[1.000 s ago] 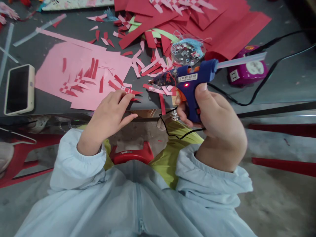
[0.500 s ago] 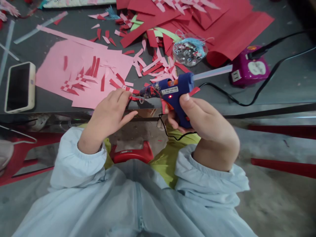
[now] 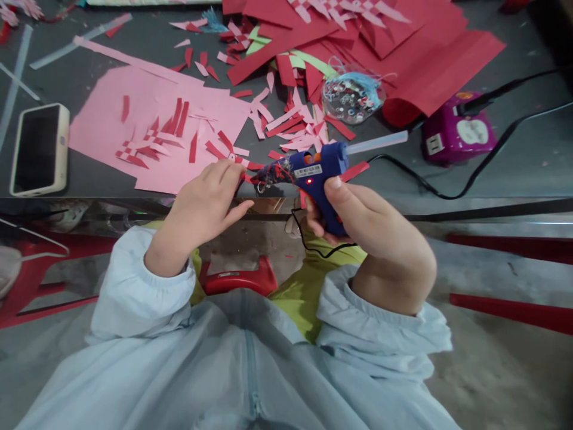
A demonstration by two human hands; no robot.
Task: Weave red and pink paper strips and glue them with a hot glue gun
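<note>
Dark worktop (image 3: 98, 179), viewed from above. At its near edge my left hand (image 3: 197, 203) lies palm down, fingertips on the woven red-and-pink paper (image 3: 239, 160), probably steadying the light strips; whether they pinch, I cannot tell. My right hand (image 3: 380, 233) is clamped on the blue plastic gun (image 3: 319, 186), its nozzle low beside the paper, contact unclear. A translucent stick (image 3: 376, 143) projects behind. Smooth pink sheets (image 3: 102, 113) lie partly beneath the paper.
</note>
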